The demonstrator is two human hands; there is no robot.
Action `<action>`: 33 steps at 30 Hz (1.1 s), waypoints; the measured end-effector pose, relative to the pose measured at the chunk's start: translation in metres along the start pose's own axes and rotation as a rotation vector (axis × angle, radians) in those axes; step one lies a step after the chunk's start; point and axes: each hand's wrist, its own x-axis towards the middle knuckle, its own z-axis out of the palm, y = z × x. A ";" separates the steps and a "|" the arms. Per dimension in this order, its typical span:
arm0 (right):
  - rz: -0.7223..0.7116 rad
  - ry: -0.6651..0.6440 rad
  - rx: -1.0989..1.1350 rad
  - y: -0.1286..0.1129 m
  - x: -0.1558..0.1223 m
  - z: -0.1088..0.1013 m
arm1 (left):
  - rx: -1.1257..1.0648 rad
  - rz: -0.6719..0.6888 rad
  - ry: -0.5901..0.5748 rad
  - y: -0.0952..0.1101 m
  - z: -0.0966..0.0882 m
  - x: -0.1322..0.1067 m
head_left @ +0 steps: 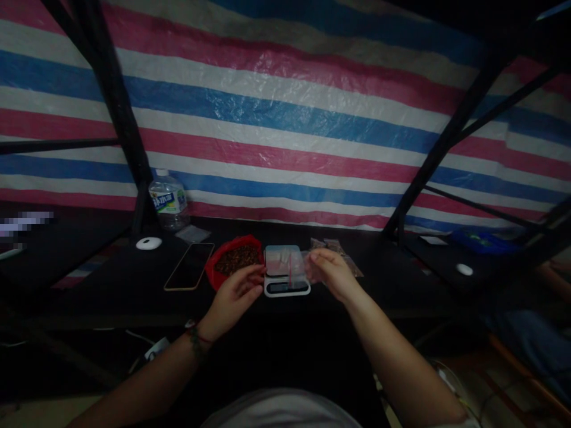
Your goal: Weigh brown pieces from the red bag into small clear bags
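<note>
My right hand (333, 270) pinches a small clear plastic bag (298, 270) by its right side. The bag hangs over a white digital scale (268, 289), covering part of its platform and display; whether it touches the scale I cannot tell. At the scale's left edge is my left hand (238, 297), fingers curved and apart, with nothing visible in them. Just beyond it lies an open red plastic bag (216, 274) full of small brown pieces (241, 258), perhaps nuts or beans. Several filled clear bags (354, 265) lie behind my right hand, which partly hides them.
A phone (190, 267) lies left of the red bag, near a white mouse (148, 244). Behind them stand a large clear bottle (169, 202) and flat clear bags (193, 233). Black metal posts (120, 113) and a striped plastic sheet (276, 119) bound the black table (129, 297).
</note>
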 end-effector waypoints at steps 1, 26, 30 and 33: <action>0.034 -0.056 0.042 -0.003 -0.003 0.012 | -0.084 -0.040 -0.044 0.002 0.002 -0.002; -0.345 -0.325 -0.616 0.013 -0.040 0.062 | 0.056 -0.082 -0.190 0.023 0.012 -0.010; -0.340 -0.252 -0.693 0.012 -0.036 0.057 | 0.130 -0.082 -0.192 0.026 0.014 -0.012; -0.411 -0.086 -0.820 0.012 -0.034 0.055 | 0.124 -0.142 -0.111 0.022 0.018 -0.015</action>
